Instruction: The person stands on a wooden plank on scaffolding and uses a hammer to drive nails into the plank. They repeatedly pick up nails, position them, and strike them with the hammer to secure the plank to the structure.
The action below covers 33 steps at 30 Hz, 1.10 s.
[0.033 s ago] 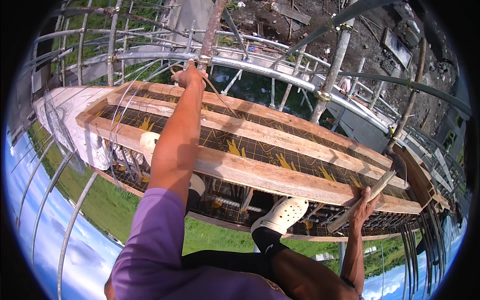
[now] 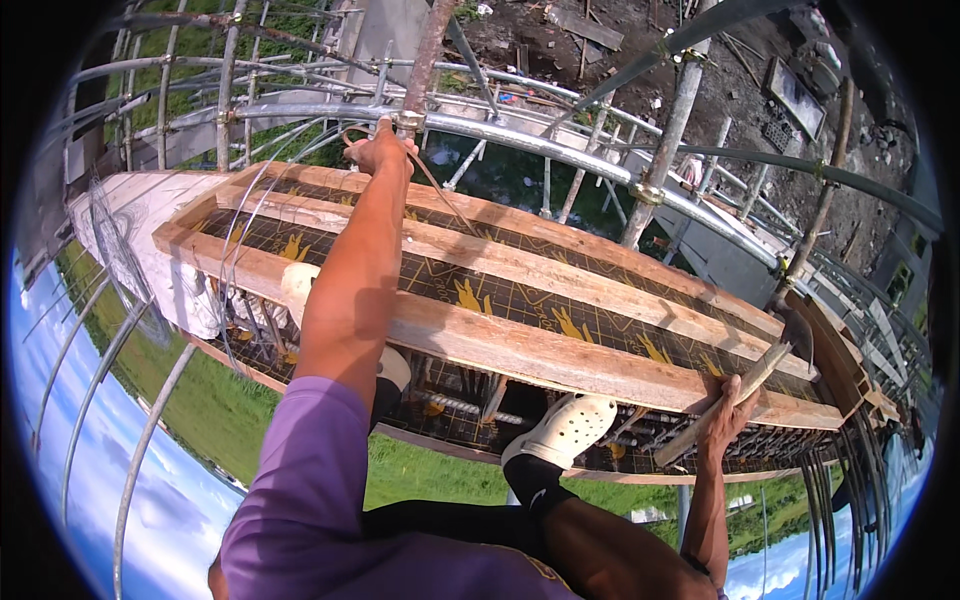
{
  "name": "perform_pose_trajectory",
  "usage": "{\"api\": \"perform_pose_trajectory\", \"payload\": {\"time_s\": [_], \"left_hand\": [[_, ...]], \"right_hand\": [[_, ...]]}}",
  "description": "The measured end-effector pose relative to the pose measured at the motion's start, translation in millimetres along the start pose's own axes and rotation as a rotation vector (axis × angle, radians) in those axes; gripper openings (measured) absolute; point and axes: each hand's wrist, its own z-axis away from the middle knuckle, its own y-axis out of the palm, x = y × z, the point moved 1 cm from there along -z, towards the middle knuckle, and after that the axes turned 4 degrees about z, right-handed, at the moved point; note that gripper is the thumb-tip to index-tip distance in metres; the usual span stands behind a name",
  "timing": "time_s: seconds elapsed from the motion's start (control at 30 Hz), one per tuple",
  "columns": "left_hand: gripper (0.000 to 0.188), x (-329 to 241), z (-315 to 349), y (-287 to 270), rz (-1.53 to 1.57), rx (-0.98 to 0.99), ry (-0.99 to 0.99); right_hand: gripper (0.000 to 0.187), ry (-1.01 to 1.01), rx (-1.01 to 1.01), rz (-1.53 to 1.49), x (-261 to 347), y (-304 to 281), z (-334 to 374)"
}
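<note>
My left hand (image 2: 380, 153) reaches out at the far left-middle and is closed at the horizontal steel scaffold pipe (image 2: 500, 133), close to a clamp. A thin brown strip (image 2: 440, 190) loops around by that hand and slopes down to the panel; whether the fingers also hold it is unclear. In my right hand (image 2: 730, 415) is the wooden handle of a hammer (image 2: 757, 371), whose dark head points away to the right. That hand lies against the near timber of a long formwork panel (image 2: 600, 352), dark-faced with yellow prints and framed with wooden battens.
Below the panel's near edge, rebar (image 2: 470, 405) fills a narrow gap, where my light clog (image 2: 568, 430) is braced. Loose wires (image 2: 235, 215) hang at the left. Upright bars (image 2: 850, 500) stand at the right. A rusty pole (image 2: 428, 55) and other scaffolding rise beyond, high above the ground.
</note>
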Motion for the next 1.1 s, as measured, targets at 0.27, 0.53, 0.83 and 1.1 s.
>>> {"api": "perform_pose_trajectory", "payload": {"time_s": [0.27,0.53,0.83,1.1], "left_hand": [[0.054,-10.0,9.6,3.7,-0.117,0.019,0.077],[0.053,8.8,-50.2,-9.6,-0.309,-0.267,-0.075],[0.061,32.4,-74.2,2.1,-0.401,-0.332,0.017],[0.062,28.3,-70.0,-3.0,-0.342,-0.355,-0.015]], "right_hand": [[0.044,-0.049,0.000,0.002,-5.6,-1.2,-1.8],[0.043,-0.072,-0.007,-0.094,-3.0,2.9,1.3],[0.053,-0.055,0.420,0.389,85.9,8.7,-28.2],[0.038,0.120,1.081,0.267,225.5,176.7,-50.7]]}}
